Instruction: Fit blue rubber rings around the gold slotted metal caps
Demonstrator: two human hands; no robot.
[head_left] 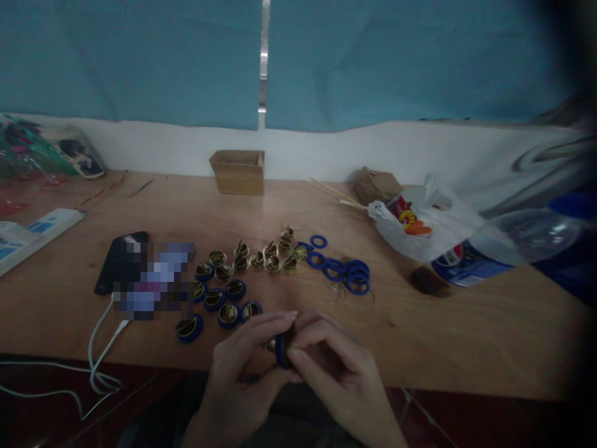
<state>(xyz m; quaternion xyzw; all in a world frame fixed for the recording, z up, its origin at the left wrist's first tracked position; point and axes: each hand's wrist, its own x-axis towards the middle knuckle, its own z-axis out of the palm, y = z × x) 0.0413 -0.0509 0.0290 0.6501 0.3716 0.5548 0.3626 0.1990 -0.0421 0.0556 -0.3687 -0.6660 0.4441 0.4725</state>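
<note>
Between my left hand (245,364) and my right hand (342,367), close to the table's front edge, is a round brass-coloured piece with a blue ring (280,350) around it. Fingers and thumbs of both hands are closed on it from either side, hiding part of it. Just beyond my hands lie several brass pieces fitted with blue rings (228,314). Farther back, several brass pieces without rings (272,264) sit in a loose cluster, a bar across each open face. Loose blue rings (357,283) are gathered to their right, some overlapping.
At left, a black phone (122,264) lies beside a blurred-out item, with white cables (96,354) and a power strip (41,233). A small cardboard box (240,174) stands at the back. A plastic bag (433,221) and a large bottle (513,242) lie at right.
</note>
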